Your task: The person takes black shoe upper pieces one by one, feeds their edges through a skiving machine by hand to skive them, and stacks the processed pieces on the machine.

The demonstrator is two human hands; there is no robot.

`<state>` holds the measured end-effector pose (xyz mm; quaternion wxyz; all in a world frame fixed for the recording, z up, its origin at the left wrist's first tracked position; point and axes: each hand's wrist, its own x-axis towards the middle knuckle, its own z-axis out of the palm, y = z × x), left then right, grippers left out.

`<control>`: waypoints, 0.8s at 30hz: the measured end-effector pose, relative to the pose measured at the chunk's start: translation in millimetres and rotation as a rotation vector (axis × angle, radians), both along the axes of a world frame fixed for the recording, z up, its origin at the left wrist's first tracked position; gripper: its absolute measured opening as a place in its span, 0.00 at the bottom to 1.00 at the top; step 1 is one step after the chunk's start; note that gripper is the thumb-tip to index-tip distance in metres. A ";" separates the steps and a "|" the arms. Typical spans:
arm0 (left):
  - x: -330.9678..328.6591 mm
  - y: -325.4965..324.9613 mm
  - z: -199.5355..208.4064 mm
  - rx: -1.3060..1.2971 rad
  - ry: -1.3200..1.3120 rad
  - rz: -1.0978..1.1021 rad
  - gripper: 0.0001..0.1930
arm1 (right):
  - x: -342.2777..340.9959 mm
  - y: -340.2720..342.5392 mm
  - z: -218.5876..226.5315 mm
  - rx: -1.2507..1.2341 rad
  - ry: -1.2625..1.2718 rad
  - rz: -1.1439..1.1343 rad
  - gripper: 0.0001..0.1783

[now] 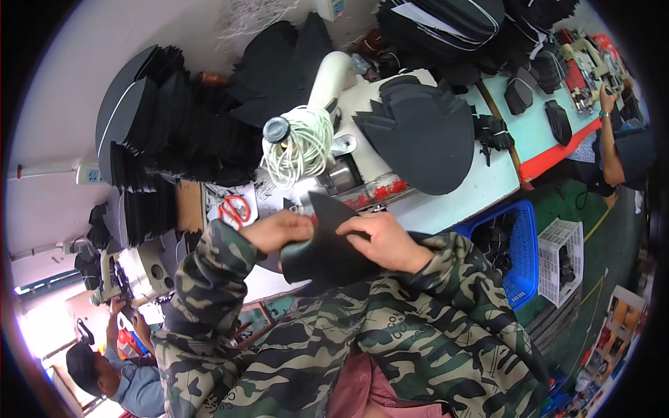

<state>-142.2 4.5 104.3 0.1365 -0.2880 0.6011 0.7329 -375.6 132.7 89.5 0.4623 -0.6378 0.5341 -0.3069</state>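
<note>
A curved black sheet piece (326, 255), with a pointed upper corner, is held between my two hands in front of my chest. My left hand (284, 228) is closed, pinching its left edge. On the right side, my right hand (387, 240) has its fingers on the piece and grips it. Just beyond sits a cream sewing machine (333, 78) with a bundle of pale cord (300, 150) hanging on its head. The lower part of the machine head is partly hidden behind the cord. Red-handled scissors (234, 210) lie on the table left of the machine.
Flat black pieces (425, 136) are stacked on the white table (446, 209) at right. Tall black stacks (132, 115) stand at left. A blue basket (524, 261) and a white crate (559, 261) sit on the floor. Co-workers (132, 383) are at left and far right.
</note>
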 end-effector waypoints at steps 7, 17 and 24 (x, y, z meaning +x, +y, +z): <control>14.4 -29.0 1.2 0.383 -0.241 0.370 0.11 | 53.9 -15.4 3.8 0.476 -0.667 0.067 0.26; -21.2 -30.2 -44.8 -0.317 0.003 0.271 0.11 | 17.8 -17.7 -24.6 0.249 -0.486 -0.096 0.20; -38.4 28.8 -0.5 -0.405 0.012 0.281 0.18 | -46.6 -2.1 29.2 -0.159 0.020 -0.217 0.12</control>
